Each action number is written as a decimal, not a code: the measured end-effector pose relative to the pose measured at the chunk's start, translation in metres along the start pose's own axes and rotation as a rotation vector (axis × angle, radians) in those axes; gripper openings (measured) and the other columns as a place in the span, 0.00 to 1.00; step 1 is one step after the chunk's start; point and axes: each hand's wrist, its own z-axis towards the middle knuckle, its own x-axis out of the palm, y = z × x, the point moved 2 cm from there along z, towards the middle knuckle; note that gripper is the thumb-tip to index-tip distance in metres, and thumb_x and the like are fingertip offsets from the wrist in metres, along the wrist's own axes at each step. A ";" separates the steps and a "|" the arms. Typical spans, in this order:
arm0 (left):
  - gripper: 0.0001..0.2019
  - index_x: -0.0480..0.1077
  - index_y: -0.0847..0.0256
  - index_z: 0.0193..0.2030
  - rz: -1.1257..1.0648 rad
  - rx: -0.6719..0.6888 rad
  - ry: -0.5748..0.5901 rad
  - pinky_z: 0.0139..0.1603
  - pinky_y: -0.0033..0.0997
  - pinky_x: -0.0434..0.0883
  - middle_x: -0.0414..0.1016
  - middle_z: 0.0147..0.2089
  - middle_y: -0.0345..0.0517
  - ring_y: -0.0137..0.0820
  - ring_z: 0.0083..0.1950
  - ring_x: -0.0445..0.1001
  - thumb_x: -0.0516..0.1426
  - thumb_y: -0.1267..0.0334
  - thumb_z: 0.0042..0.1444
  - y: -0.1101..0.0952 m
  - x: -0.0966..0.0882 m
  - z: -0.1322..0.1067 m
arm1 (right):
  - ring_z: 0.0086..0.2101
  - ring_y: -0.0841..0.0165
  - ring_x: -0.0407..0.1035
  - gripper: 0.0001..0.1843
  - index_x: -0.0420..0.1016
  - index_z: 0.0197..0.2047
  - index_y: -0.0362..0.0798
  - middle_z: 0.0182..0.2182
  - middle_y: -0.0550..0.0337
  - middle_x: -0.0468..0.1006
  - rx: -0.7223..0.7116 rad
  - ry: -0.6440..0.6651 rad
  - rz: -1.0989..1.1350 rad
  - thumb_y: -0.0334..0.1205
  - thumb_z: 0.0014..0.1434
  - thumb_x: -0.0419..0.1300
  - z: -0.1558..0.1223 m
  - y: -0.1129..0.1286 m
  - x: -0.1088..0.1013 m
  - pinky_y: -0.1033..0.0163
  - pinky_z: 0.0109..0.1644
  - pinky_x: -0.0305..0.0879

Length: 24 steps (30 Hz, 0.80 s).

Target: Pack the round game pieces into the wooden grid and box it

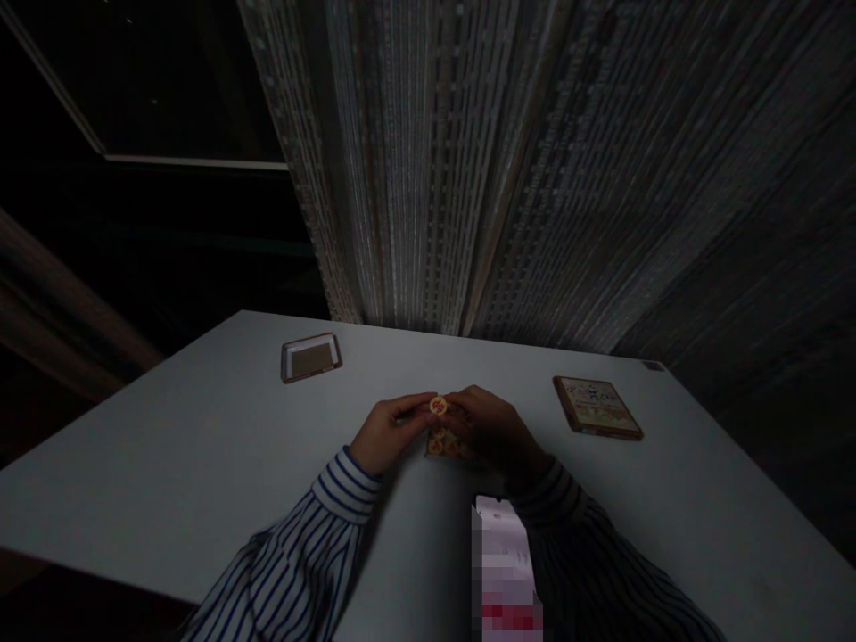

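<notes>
Both my hands meet over the middle of a pale table (201,446). My left hand (388,432) and my right hand (491,428) pinch between their fingertips a small round pale disc with a red mark (438,407), like a game piece. Under the hands lie several more such discs (443,443), partly hidden. Both sleeves are striped blue and white.
A shallow open box tray (311,358) lies at the far left of the table. A flat box lid with a printed picture (597,407) lies at the right. A phone (505,571) sits near my right forearm. A ribbed curtain (501,178) hangs behind the table.
</notes>
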 end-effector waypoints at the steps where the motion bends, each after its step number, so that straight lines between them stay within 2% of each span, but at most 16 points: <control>1: 0.17 0.73 0.65 0.44 -0.027 -0.017 0.004 0.49 0.37 0.71 0.78 0.41 0.47 0.36 0.43 0.75 0.60 0.61 0.45 0.002 0.002 0.002 | 0.34 0.71 0.66 0.15 0.72 0.39 0.47 0.31 0.57 0.74 0.005 -0.009 -0.011 0.46 0.61 0.49 0.000 -0.002 -0.001 0.67 0.39 0.60; 5: 0.18 0.73 0.65 0.44 -0.134 -0.058 0.025 0.49 0.39 0.71 0.78 0.41 0.47 0.36 0.43 0.75 0.60 0.60 0.46 0.006 0.011 0.011 | 0.34 0.70 0.67 0.13 0.72 0.38 0.46 0.31 0.56 0.74 -0.022 -0.028 -0.060 0.44 0.61 0.49 -0.002 -0.007 -0.004 0.66 0.38 0.60; 9: 0.19 0.73 0.65 0.43 -0.107 -0.073 0.034 0.51 0.39 0.69 0.78 0.42 0.46 0.37 0.46 0.74 0.60 0.57 0.46 0.003 0.016 0.017 | 0.33 0.70 0.67 0.12 0.71 0.37 0.46 0.30 0.57 0.74 -0.083 -0.066 -0.023 0.44 0.60 0.50 -0.003 -0.013 -0.008 0.66 0.36 0.61; 13: 0.19 0.74 0.64 0.44 -0.090 -0.095 0.039 0.53 0.39 0.66 0.77 0.44 0.47 0.38 0.48 0.72 0.60 0.56 0.46 -0.002 0.019 0.023 | 0.32 0.69 0.67 0.12 0.71 0.37 0.46 0.29 0.57 0.74 -0.123 -0.100 0.005 0.42 0.61 0.49 -0.003 -0.020 -0.012 0.65 0.35 0.62; 18: 0.18 0.74 0.63 0.43 -0.177 -0.092 0.078 0.54 0.39 0.64 0.77 0.44 0.46 0.38 0.49 0.71 0.59 0.57 0.46 -0.002 0.019 0.032 | 0.32 0.69 0.68 0.11 0.71 0.38 0.46 0.29 0.57 0.74 -0.122 -0.130 0.036 0.43 0.60 0.51 0.001 -0.026 -0.016 0.65 0.36 0.63; 21: 0.18 0.74 0.64 0.42 -0.239 -0.093 0.066 0.51 0.37 0.66 0.78 0.41 0.46 0.36 0.46 0.72 0.60 0.56 0.45 -0.003 0.020 0.037 | 0.32 0.68 0.68 0.12 0.71 0.39 0.46 0.29 0.56 0.74 -0.120 -0.163 0.037 0.43 0.60 0.51 0.003 -0.028 -0.016 0.64 0.35 0.64; 24: 0.18 0.72 0.65 0.39 -0.323 -0.107 0.009 0.43 0.33 0.69 0.77 0.33 0.44 0.31 0.37 0.74 0.63 0.57 0.41 -0.004 0.023 0.041 | 0.32 0.68 0.68 0.12 0.70 0.42 0.45 0.30 0.55 0.74 -0.136 -0.186 0.035 0.42 0.60 0.51 0.003 -0.029 -0.016 0.64 0.34 0.65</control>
